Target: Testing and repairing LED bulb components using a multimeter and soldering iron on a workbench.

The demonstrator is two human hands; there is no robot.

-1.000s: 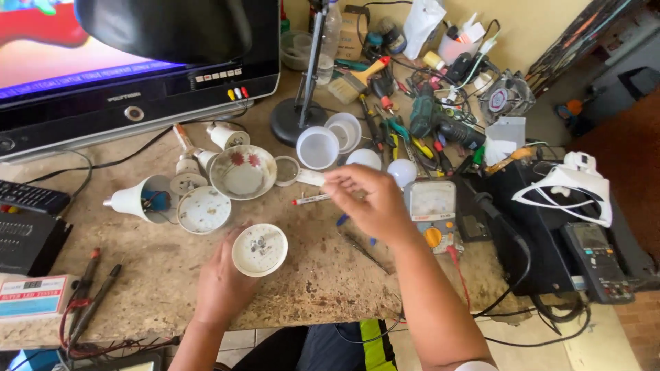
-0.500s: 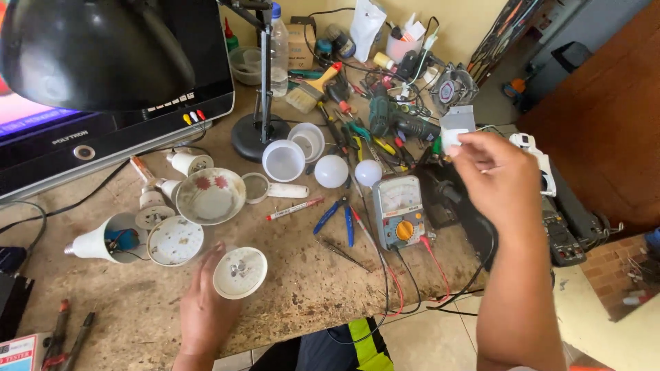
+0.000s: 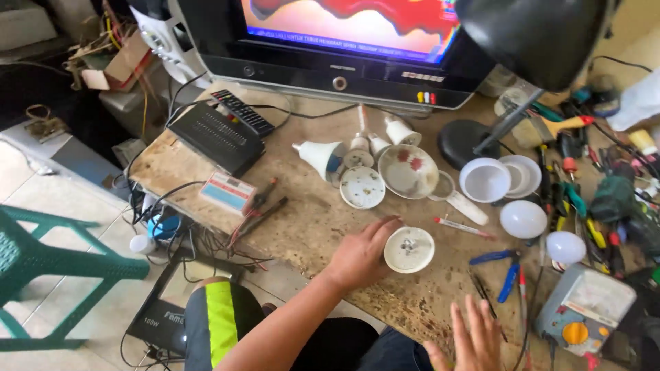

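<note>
Since half a second ago my right hand (image 3: 471, 340) has come back from the far right of the bench and now hovers low over the near edge, while the view has swung left to take in a green plastic chair (image 3: 41, 275). My left hand (image 3: 361, 254) rests on the worktable (image 3: 309, 220), fingers loosely together and slightly curled, fingertips touching the rim of the round white lamp base (image 3: 409, 249) lying just beside it. Behind it, a shallow bowl (image 3: 408, 171) shows a few reddish bits inside. Further right, a white cup-shaped lamp housing (image 3: 485, 180) looks empty. My right hand's fingers are spread apart, holding nothing.
</note>
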